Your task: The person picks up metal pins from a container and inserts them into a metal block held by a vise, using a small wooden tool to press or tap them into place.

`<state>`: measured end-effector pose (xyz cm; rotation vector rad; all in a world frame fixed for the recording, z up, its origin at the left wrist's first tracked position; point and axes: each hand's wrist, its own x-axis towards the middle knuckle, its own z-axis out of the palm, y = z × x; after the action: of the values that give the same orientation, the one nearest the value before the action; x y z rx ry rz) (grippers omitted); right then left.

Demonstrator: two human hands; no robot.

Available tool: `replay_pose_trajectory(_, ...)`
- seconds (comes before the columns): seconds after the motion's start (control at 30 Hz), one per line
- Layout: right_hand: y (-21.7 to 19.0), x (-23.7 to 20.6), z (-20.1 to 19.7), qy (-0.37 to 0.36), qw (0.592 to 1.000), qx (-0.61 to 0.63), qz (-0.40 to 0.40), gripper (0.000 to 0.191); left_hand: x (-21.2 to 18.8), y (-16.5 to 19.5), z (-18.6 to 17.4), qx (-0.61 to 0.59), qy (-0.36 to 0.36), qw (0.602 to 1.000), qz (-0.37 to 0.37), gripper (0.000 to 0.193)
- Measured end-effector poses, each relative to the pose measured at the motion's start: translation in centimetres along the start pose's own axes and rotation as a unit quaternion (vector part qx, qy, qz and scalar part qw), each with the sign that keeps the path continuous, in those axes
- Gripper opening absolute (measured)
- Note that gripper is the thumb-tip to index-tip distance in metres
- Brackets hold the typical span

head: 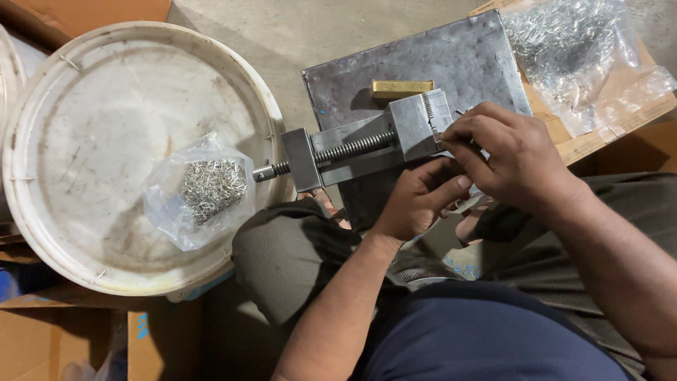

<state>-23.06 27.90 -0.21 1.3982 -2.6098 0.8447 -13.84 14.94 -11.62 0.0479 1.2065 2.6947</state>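
A steel vise (367,144) with a threaded screw lies across a dark metal plate (458,56), above my knees. My right hand (508,159) rests over the vise's jaw end, its fingers pinched on something small that the fingers hide. My left hand (419,197) sits just below the jaw, fingers curled up against the vise and the right hand. What it grips is hidden. A small brass-coloured block (400,87) lies on the plate behind the vise.
A large white bucket lid (84,92) on the left carries a clear bag of small metal pieces (208,187). Another clear bag of metal pieces (571,49) lies on cardboard (606,134) at the upper right. Cardboard boxes stand at the lower left.
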Motion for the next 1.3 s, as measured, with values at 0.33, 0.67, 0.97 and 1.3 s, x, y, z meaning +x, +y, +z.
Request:
replay_pose_trajectory(0.33, 0.1, 0.3, -0.2, -0.014, 1.0, -0.017, -0.003, 0.014, -0.1, 0.4, 0.1, 0.027, 0.009, 1.0, -0.005, 0.021)
replay_pose_trajectory(0.67, 0.1, 0.5, -0.1, -0.012, 1.0, -0.012, 0.002, 0.013, 0.1, 0.1, 0.0, 0.014, -0.001, 1.0, 0.0, 0.018)
replay_pose_trajectory(0.97, -0.1, 0.8, -0.4, -0.025, 0.998, -0.037, -0.033, 0.016, -0.1, 0.5, -0.1, 0.038, 0.006, 0.999, -0.001, 0.022)
replay_pose_trajectory(1.3, 2.9, -3.3, -0.7, 0.07, 0.994, 0.024, 0.084, 0.012, -0.3, 0.4, 0.3, 0.053, 0.036, 0.998, 0.004, 0.016)
